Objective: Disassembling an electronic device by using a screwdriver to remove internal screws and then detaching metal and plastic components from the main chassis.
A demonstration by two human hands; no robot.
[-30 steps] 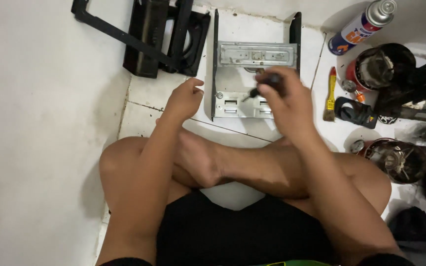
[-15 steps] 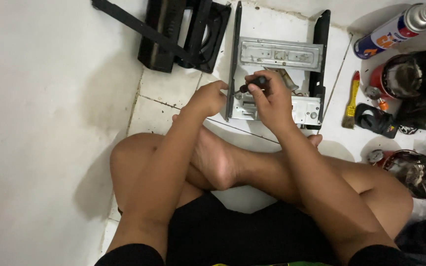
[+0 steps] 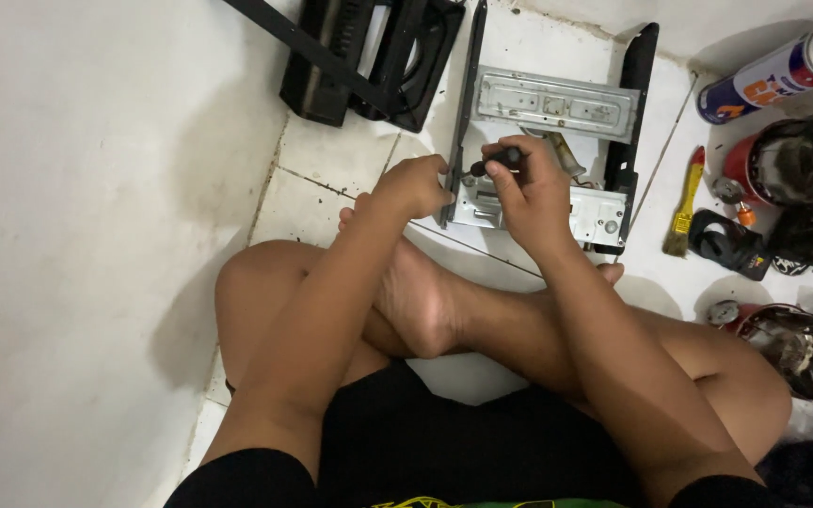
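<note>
While the person sits cross-legged on the white tiled floor, black shorts nearest the camera and a bare foot tucked over the opposite shin, both forearms reach forward over the legs to a metal chassis that lies flat on the tiles just past the feet. The left hand is curled closed at the chassis's near left corner, its knuckles touching the black side rail; whether it pinches anything small cannot be told. The right hand is wrapped around the dark handle of a screwdriver, whose tip points left towards the left hand, over the front of the chassis. The chassis is a grey sheet-metal frame with a cross plate at its far end and a black rail down each side. To its right, well apart from the hands, a small yellow-handled brush lies on the floor, beside a black tool and a red-rimmed round container; another round container sits near the right knee. Farther off, at the upper right, a spray can lies on its side. At the upper left, beyond the chassis, rests a black plastic housing against the white wall.
</note>
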